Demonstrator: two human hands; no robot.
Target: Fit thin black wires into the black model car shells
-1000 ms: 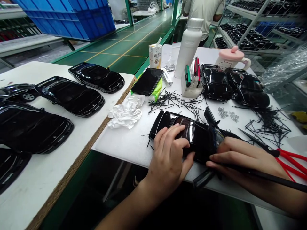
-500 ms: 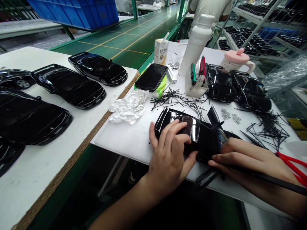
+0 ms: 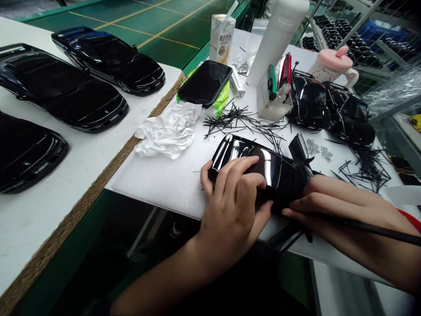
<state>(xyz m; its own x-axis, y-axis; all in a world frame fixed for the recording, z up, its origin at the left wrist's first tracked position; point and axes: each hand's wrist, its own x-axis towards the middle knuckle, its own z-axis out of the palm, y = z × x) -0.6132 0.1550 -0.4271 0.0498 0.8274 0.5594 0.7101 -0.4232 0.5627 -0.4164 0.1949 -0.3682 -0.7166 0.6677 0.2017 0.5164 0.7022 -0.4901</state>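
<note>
Holding the black model car (image 3: 283,173) down near the close edge of the white surface (image 3: 148,182) with the left hand (image 3: 232,204), curved over its slatted window and left end. Resting the right hand (image 3: 338,197), narrowed nearly to a pinch, at the car's right end near a swung-out door (image 3: 298,149) and a long black strip (image 3: 378,229); cannot tell whether gripping strip or car. Working among crumpled white paper (image 3: 167,131) to the left, and scattered thin black strands (image 3: 234,113) and a phone (image 3: 205,83) beyond the car.
</note>
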